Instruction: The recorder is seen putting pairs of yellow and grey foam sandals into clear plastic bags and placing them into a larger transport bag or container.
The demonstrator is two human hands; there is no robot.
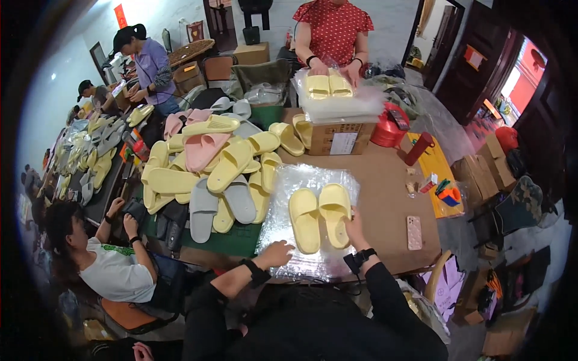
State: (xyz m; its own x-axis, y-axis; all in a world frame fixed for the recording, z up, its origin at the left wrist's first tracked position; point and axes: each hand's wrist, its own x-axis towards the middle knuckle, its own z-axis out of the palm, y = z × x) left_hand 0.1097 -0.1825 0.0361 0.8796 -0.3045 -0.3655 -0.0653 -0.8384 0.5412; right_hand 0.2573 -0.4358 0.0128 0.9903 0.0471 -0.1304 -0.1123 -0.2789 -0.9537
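Observation:
A pair of yellow slides lies side by side on a clear plastic sheet [283, 231], with toes pointing away from me. My right hand [356, 230] grips the outer edge of the right slide [335, 210], its thumb and fingers partly hidden. Left of the left slide [304, 221], my left hand [274, 255] rests over the near part of the plastic with fingers loosely bent and apart. It appears to hold nothing and does not touch the slide.
A pile of yellow, pink and grey slides [208, 171] covers the table's left side. Across from me, a person handles yellow slides on plastic sheets above a cardboard box [340, 139]. Toward the right are a phone [414, 233], red bottle [419, 148] and tape roll [449, 195]. Another person sits left.

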